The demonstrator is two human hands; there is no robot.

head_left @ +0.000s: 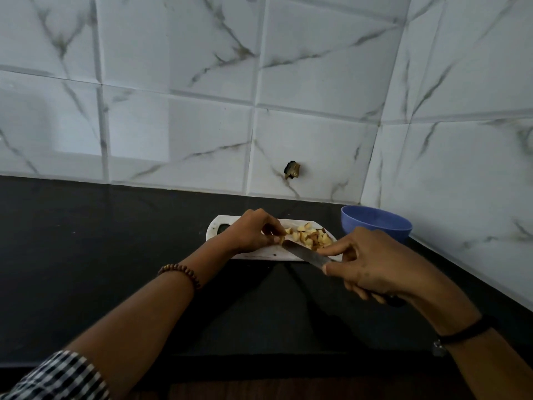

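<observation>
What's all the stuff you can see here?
fruit pieces: many, pale yellow and brown, heaped on the board
knife: one, grey blade, tip by the heap
cutting board: one, white, on the counter
bowl: one, blue, right of the board
counter: one, black, below the wall
wall tiles: several, white with grey veins, behind
bead bracelet: one, brown, left wrist
wristband: one, black, right wrist
left hand: one, pinches a piece at the knife tip
right hand: one, grips the knife

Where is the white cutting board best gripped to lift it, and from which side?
Probably by the handle slot at the left end of the cutting board, coming from the left: the slot gives a hold, while fruit pieces cover the right end and the blue bowl crowds it.
</observation>
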